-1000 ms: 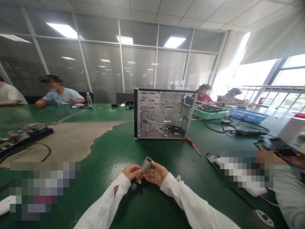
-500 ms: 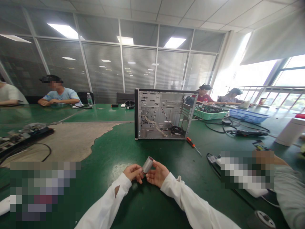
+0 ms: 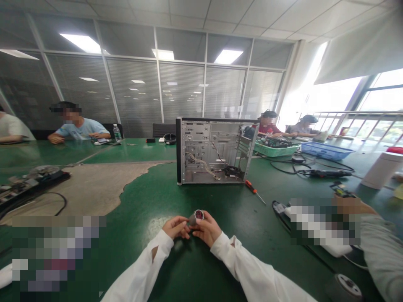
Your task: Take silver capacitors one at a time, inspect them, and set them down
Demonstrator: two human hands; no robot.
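Note:
A small grey cylinder [image 3: 193, 219] is held between my two hands above the green table. Its open round end faces up and towards me, with something reddish inside. My left hand [image 3: 175, 227] has its fingers closed at the cylinder's left side. From the right, my right hand [image 3: 208, 229] grips it with thumb and fingers. Beyond my hands an open computer case [image 3: 214, 151] stands upright, its bare metal inside, cables and a black fan showing. An orange-handled screwdriver [image 3: 251, 187] lies by the case's lower right corner.
On the right are a white power strip [image 3: 333, 247], a co-worker's sleeve [image 3: 378, 243], a white bottle [image 3: 380, 170], and green [image 3: 277, 149] and blue baskets [image 3: 327, 151]. A circuit board assembly [image 3: 34, 182] lies left. Several people sit around the table [image 3: 141, 193].
The cylinder has tilted in my hands, so its open end now faces me more. My right fingers have curled further around it. The view has shifted slightly.

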